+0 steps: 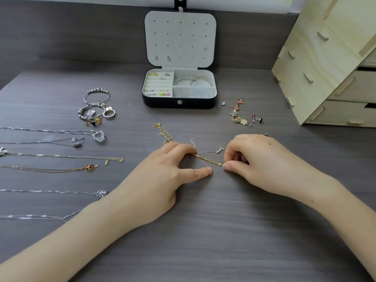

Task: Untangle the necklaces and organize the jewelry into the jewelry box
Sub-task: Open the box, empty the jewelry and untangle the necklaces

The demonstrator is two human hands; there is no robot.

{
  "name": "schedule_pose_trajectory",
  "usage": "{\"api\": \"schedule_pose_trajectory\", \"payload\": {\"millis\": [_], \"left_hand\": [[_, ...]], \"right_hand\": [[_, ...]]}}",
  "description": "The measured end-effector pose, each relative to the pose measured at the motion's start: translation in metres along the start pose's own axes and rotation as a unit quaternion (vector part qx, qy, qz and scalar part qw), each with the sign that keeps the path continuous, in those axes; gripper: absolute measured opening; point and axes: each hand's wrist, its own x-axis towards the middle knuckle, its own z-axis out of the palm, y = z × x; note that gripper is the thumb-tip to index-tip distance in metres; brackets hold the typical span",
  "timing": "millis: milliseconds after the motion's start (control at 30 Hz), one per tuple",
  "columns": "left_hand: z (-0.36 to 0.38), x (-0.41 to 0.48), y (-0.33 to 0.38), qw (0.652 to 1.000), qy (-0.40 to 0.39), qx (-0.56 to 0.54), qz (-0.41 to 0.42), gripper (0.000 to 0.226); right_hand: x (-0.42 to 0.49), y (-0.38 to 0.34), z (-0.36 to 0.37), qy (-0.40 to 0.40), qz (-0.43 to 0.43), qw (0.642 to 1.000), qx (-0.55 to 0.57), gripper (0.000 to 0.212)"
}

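A gold link chain (209, 161) is tangled with a thin silver chain (211, 151) at the table's middle. My left hand (162, 176) presses the tangle with its fingertips, and its thumb tip holds down a silver strand. My right hand (254, 159) pinches the gold chain's right end, pulling it taut. The gold chain's other end (162, 132) trails out behind my left hand. The black jewelry box (179, 98) stands open behind, with rings, bangles and small earrings in its compartments.
Several straightened necklaces (50, 157) lie in rows at the left. Beaded bangles and rings (95, 108) sit at the back left. Loose earrings (242, 115) lie to the right of the box. A wooden drawer unit (325, 68) stands at the right.
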Motion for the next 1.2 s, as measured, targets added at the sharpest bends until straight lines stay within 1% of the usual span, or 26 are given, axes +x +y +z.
{"api": "schedule_pose_trajectory", "payload": {"millis": [67, 167, 267, 367, 467, 567, 633, 700, 800, 867, 967, 1067, 1133, 1200], "left_hand": [[-0.001, -0.001, -0.001, 1.0, -0.003, -0.003, 0.002, 0.07], [0.0, -0.002, -0.002, 1.0, -0.005, -0.01, 0.001, 0.072], [0.001, -0.003, -0.002, 1.0, -0.003, -0.014, -0.004, 0.074], [0.001, -0.005, -0.003, 1.0, 0.002, -0.016, -0.005, 0.076], [0.001, -0.006, -0.006, 0.999, 0.001, -0.054, 0.004, 0.076], [-0.001, -0.007, -0.013, 0.992, 0.01, -0.129, 0.005, 0.074], [-0.004, -0.008, -0.017, 0.981, 0.038, -0.189, -0.016, 0.068], [-0.005, -0.009, -0.02, 0.973, 0.057, -0.221, -0.041, 0.059], [-0.004, -0.009, -0.022, 0.974, 0.058, -0.216, -0.035, 0.057], [-0.002, -0.011, -0.025, 0.98, 0.046, -0.195, -0.012, 0.064], [-0.002, -0.014, -0.029, 0.984, 0.028, -0.177, 0.002, 0.074], [-0.003, -0.014, -0.031, 0.987, 0.021, -0.161, 0.017, 0.076], [-0.003, -0.014, -0.032, 0.988, 0.013, -0.154, 0.023, 0.077], [-0.003, -0.015, -0.033, 0.989, 0.01, -0.146, 0.026, 0.078]], "right_hand": [[0.003, 0.001, 0.001, 0.006, 0.003, 1.0, 0.018, 0.01], [0.006, 0.004, 0.0, 0.021, 0.015, 0.993, 0.117, 0.01], [0.007, 0.003, -0.005, 0.02, 0.023, 0.975, 0.219, 0.012], [0.006, -0.002, -0.008, 0.01, 0.036, 0.95, 0.311, 0.012], [0.007, -0.011, -0.009, 0.02, 0.032, 0.933, 0.359, 0.012], [0.006, -0.023, -0.006, 0.008, 0.015, 0.924, 0.383, 0.014], [0.004, -0.03, -0.002, -0.015, -0.002, 0.924, 0.382, 0.012], [0.001, -0.036, 0.003, -0.041, -0.022, 0.929, 0.368, 0.01], [-0.003, -0.04, 0.008, -0.065, -0.054, 0.947, 0.311, 0.008], [-0.004, -0.039, 0.007, -0.063, -0.062, 0.956, 0.281, 0.006], [0.0, -0.031, 0.004, -0.027, -0.042, 0.966, 0.254, 0.008], [0.005, -0.025, 0.005, 0.016, -0.003, 0.984, 0.177, 0.007], [0.006, -0.023, 0.006, 0.005, 0.018, 0.993, 0.118, 0.014], [0.006, -0.021, 0.005, -0.021, 0.024, 0.995, 0.091, 0.015]]}}
